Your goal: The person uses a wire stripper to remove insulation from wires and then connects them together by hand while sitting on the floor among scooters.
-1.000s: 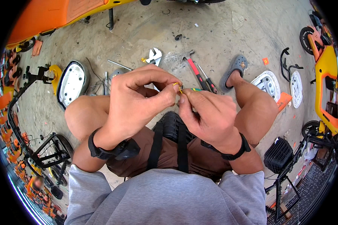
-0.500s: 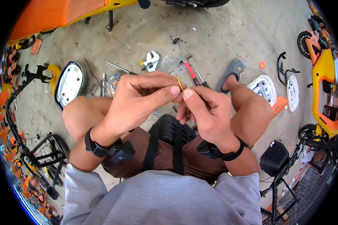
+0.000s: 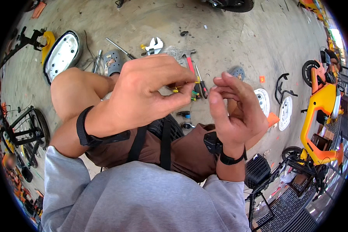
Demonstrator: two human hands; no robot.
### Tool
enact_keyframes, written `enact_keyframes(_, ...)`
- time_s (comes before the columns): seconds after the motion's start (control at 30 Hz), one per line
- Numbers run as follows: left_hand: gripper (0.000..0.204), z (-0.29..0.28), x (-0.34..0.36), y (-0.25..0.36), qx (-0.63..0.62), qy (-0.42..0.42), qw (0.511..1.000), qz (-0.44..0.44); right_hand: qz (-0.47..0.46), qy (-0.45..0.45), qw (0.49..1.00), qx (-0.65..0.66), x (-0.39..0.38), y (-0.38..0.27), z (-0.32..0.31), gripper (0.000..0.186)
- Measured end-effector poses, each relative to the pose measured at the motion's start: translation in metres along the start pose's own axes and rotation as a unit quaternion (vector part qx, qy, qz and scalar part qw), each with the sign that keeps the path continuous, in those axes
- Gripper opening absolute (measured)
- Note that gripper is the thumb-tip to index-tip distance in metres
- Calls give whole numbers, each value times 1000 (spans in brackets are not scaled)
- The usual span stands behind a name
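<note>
My left hand (image 3: 147,89) pinches a thin yellow wire (image 3: 197,80), with short yellow pieces showing near its fingers. To its right, my right hand (image 3: 237,108) is raised with fingers loosely curled and apart, holding nothing. Beyond them on the concrete lie a hammer (image 3: 189,61) with a red handle, a screwdriver (image 3: 203,86), a white-jawed adjustable wrench (image 3: 155,45) and a long metal-shafted tool (image 3: 120,48). Small dark items (image 3: 184,115) rest below my hands.
White-lined seat shells (image 3: 61,54) lie left, and white plates (image 3: 285,112) with a black tubular rack (image 3: 279,83) right. An orange-yellow scooter (image 3: 321,123) stands far right, a black frame (image 3: 29,135) far left. Between my knees is a black ridged pad (image 3: 174,125).
My right hand has released the wire and drawn away to the right, fingers opened. My left hand still pinches it. The view has swung toward the right.
</note>
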State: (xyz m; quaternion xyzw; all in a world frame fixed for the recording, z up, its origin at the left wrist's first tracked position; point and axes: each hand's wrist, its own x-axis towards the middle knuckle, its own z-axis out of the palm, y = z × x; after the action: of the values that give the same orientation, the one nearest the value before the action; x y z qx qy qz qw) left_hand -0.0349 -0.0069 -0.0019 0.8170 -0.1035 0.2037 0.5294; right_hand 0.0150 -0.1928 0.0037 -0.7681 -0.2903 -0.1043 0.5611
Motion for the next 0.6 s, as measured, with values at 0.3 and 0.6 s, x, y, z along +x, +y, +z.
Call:
enact_keyframes(0.3, 22, -2, 1, -1, 68, 5, 993, 95, -9, -79, 996, -41, 5, -13, 7, 27)
enact_keyframes(0.6, 8, -7, -3, 10, -51, -59, 995, -63, -114, -81, 990, -37, 6, 9, 5, 24)
